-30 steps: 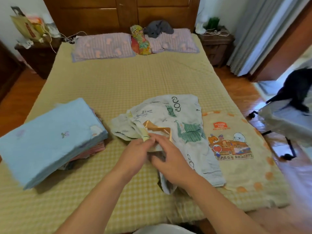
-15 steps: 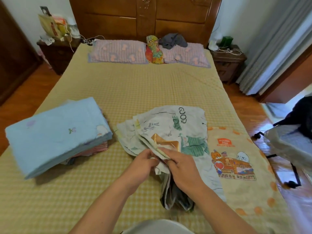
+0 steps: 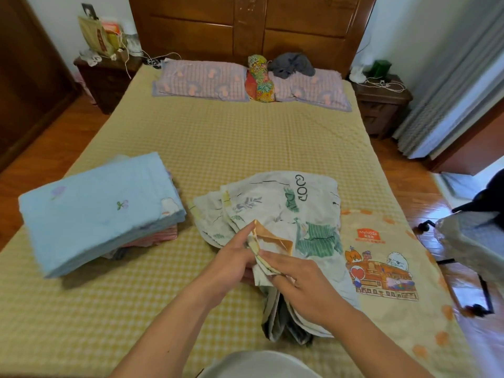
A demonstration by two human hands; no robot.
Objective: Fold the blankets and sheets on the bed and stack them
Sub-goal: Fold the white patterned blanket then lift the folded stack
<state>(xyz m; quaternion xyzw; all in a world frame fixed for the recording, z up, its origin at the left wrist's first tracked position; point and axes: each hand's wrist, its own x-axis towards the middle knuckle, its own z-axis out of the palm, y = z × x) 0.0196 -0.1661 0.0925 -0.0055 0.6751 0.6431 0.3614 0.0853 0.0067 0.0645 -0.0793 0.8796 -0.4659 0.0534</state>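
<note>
Right at the near edge of the bed [image 3: 231, 148], both hands meet on a pale printed sheet [image 3: 286, 211]. The left hand [image 3: 231, 264] pinches a bunched hem of it between thumb and fingers, and the right hand [image 3: 305, 285] has its fingers curled round the same gathered edge, so each grip is clamped on cloth. An orange corner [image 3: 275, 238] of the sheet sticks up just beyond the fingers. The sheet lies crumpled, its long axis running from the person toward the headboard, with folded layers hanging off the near side under the right wrist. It partly covers a yellow cartoon blanket [image 3: 381, 268] spread flat to the right. Left of the hands, well apart, sits a folded light blue blanket [image 3: 95, 211] atop a stack, its long side angled toward the far right.
</note>
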